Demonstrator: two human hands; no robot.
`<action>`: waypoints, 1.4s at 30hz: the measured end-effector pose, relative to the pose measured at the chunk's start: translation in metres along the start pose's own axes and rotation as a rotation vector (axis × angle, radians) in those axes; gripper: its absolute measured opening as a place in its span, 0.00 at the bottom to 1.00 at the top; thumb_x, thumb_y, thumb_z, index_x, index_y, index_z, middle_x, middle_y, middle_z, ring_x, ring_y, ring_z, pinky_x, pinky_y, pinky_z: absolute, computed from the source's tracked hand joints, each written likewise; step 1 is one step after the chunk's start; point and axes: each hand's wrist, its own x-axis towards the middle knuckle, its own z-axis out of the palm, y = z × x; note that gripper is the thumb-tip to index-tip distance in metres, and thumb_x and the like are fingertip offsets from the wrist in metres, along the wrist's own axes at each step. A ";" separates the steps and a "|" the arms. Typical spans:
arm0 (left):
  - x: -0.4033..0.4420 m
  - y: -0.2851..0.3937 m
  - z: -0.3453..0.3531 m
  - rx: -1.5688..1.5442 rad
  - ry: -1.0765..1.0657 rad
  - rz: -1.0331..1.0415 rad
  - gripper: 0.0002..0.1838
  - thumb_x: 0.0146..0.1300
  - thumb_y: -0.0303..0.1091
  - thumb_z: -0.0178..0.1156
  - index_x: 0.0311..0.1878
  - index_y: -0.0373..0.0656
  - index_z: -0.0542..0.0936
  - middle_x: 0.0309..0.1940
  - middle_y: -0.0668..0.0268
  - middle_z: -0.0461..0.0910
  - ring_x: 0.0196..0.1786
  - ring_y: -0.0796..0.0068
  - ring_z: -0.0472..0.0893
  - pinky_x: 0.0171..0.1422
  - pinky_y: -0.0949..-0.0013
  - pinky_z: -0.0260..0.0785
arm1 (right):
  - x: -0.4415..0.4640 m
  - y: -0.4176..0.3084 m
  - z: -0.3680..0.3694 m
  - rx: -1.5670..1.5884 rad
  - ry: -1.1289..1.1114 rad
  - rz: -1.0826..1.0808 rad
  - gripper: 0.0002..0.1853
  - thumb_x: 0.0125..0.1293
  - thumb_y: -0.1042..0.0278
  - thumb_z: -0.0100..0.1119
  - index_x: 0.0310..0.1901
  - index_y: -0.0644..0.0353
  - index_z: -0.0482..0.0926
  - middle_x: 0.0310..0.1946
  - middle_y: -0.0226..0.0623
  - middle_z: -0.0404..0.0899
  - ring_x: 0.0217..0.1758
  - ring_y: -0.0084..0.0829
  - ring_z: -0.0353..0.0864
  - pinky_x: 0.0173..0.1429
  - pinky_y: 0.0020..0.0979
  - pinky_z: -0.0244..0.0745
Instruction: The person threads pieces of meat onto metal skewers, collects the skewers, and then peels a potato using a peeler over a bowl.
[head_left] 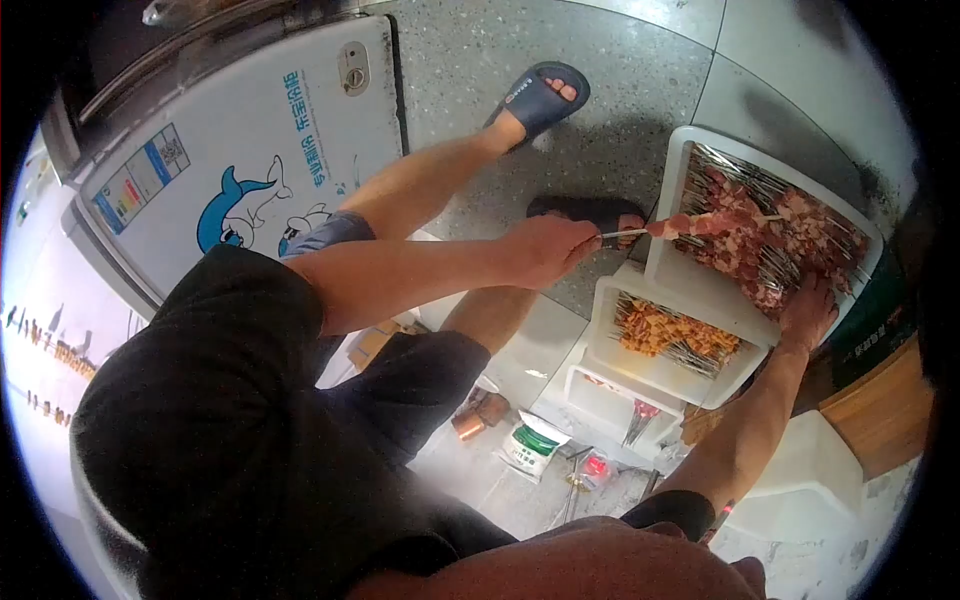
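My left hand (555, 250) is closed round the bare end of a meat skewer (700, 223), which points across toward the large white bin. Reddish pieces of raw meat are threaded along it. Under it, the large white bin (665, 190) is packed with metal skewers of raw meat (730, 200). Down at that bin's near right corner, my right hand (808, 310) has its fingers bent onto the meat skewers there; the fingertips are partly lost among them.
A smaller white bin (605, 300) holds skewers of orange-coated meat (660, 325). Beside it, another white tub (580, 390) contains a few skewers. A green-and-white bag (533, 445) lies on the tiled floor. A white freezer (270, 120) stands at upper left, and a wooden board (880, 410) at right.
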 end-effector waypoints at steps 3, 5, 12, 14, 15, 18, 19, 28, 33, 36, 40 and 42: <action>-0.005 -0.003 0.003 -0.009 0.011 0.014 0.11 0.68 0.42 0.50 0.36 0.45 0.74 0.25 0.52 0.77 0.33 0.45 0.78 0.36 0.46 0.68 | 0.005 0.012 0.035 0.060 0.139 -0.113 0.24 0.62 0.60 0.59 0.59 0.54 0.67 0.56 0.45 0.73 0.59 0.44 0.73 0.59 0.43 0.69; -0.005 -0.005 0.006 -0.033 0.050 0.050 0.11 0.68 0.41 0.51 0.36 0.45 0.74 0.25 0.52 0.77 0.33 0.45 0.78 0.36 0.46 0.68 | 0.013 0.021 0.061 0.081 0.244 -0.199 0.23 0.63 0.61 0.58 0.57 0.56 0.69 0.53 0.46 0.76 0.56 0.47 0.75 0.57 0.43 0.70; -0.004 -0.004 0.005 -0.009 0.065 0.055 0.11 0.67 0.41 0.51 0.34 0.45 0.74 0.24 0.53 0.77 0.32 0.45 0.77 0.35 0.47 0.68 | 0.007 0.022 0.065 0.528 0.197 -0.234 0.20 0.62 0.63 0.59 0.54 0.59 0.71 0.48 0.49 0.78 0.52 0.50 0.77 0.53 0.46 0.73; -0.004 -0.005 0.007 0.003 0.067 0.047 0.11 0.67 0.41 0.51 0.34 0.45 0.74 0.24 0.53 0.77 0.32 0.45 0.77 0.35 0.47 0.68 | 0.001 0.017 0.049 0.415 0.113 -0.216 0.19 0.62 0.62 0.59 0.53 0.60 0.72 0.47 0.50 0.78 0.51 0.51 0.77 0.53 0.46 0.73; -0.004 -0.005 0.006 -0.008 0.033 0.036 0.12 0.68 0.43 0.50 0.35 0.44 0.74 0.27 0.52 0.77 0.34 0.45 0.77 0.37 0.48 0.69 | 0.002 0.016 0.049 0.380 0.088 -0.207 0.19 0.62 0.61 0.58 0.52 0.60 0.72 0.47 0.50 0.78 0.51 0.51 0.77 0.52 0.47 0.74; -0.002 -0.007 -0.001 -0.013 -0.039 -0.004 0.15 0.70 0.45 0.47 0.39 0.43 0.74 0.34 0.50 0.78 0.40 0.44 0.78 0.41 0.49 0.69 | 0.017 0.011 0.067 0.370 0.059 -0.198 0.18 0.63 0.60 0.57 0.51 0.61 0.73 0.47 0.50 0.78 0.50 0.51 0.77 0.52 0.47 0.73; -0.001 -0.004 -0.003 -0.012 -0.049 -0.025 0.15 0.70 0.45 0.47 0.39 0.43 0.74 0.34 0.50 0.78 0.40 0.44 0.78 0.41 0.49 0.69 | 0.012 0.008 0.056 0.335 0.002 -0.207 0.18 0.63 0.59 0.57 0.51 0.61 0.73 0.46 0.50 0.78 0.50 0.51 0.77 0.51 0.47 0.73; -0.003 -0.004 0.007 -0.011 0.065 0.061 0.12 0.67 0.42 0.52 0.33 0.44 0.74 0.24 0.53 0.76 0.31 0.45 0.77 0.34 0.48 0.68 | -0.009 -0.015 0.012 0.397 -0.075 -0.159 0.23 0.65 0.66 0.51 0.62 0.55 0.66 0.52 0.51 0.76 0.53 0.48 0.77 0.52 0.46 0.74; -0.003 -0.005 0.001 0.017 -0.002 0.046 0.13 0.70 0.43 0.48 0.38 0.43 0.73 0.28 0.50 0.77 0.35 0.42 0.78 0.37 0.47 0.68 | -0.006 -0.025 0.007 0.413 0.062 -0.139 0.22 0.62 0.70 0.52 0.59 0.56 0.70 0.51 0.51 0.77 0.52 0.50 0.77 0.52 0.45 0.74; -0.004 -0.006 0.003 -0.006 -0.009 0.038 0.13 0.70 0.43 0.47 0.39 0.43 0.73 0.29 0.50 0.77 0.35 0.42 0.78 0.37 0.46 0.68 | 0.008 -0.024 0.038 0.364 0.218 -0.185 0.18 0.60 0.70 0.53 0.53 0.58 0.74 0.48 0.50 0.78 0.51 0.49 0.78 0.51 0.45 0.74; -0.003 -0.010 0.007 0.016 -0.015 0.022 0.13 0.70 0.43 0.47 0.41 0.43 0.74 0.32 0.48 0.77 0.36 0.42 0.77 0.38 0.46 0.68 | 0.026 -0.022 0.062 0.348 0.302 -0.245 0.14 0.60 0.68 0.55 0.47 0.59 0.77 0.44 0.49 0.79 0.49 0.49 0.78 0.49 0.46 0.75; -0.002 -0.012 0.011 0.009 0.032 0.038 0.13 0.69 0.43 0.49 0.39 0.43 0.74 0.30 0.49 0.77 0.34 0.42 0.77 0.37 0.47 0.68 | 0.022 -0.024 0.056 0.346 0.245 -0.255 0.14 0.61 0.65 0.56 0.47 0.60 0.77 0.43 0.49 0.79 0.47 0.50 0.78 0.47 0.47 0.74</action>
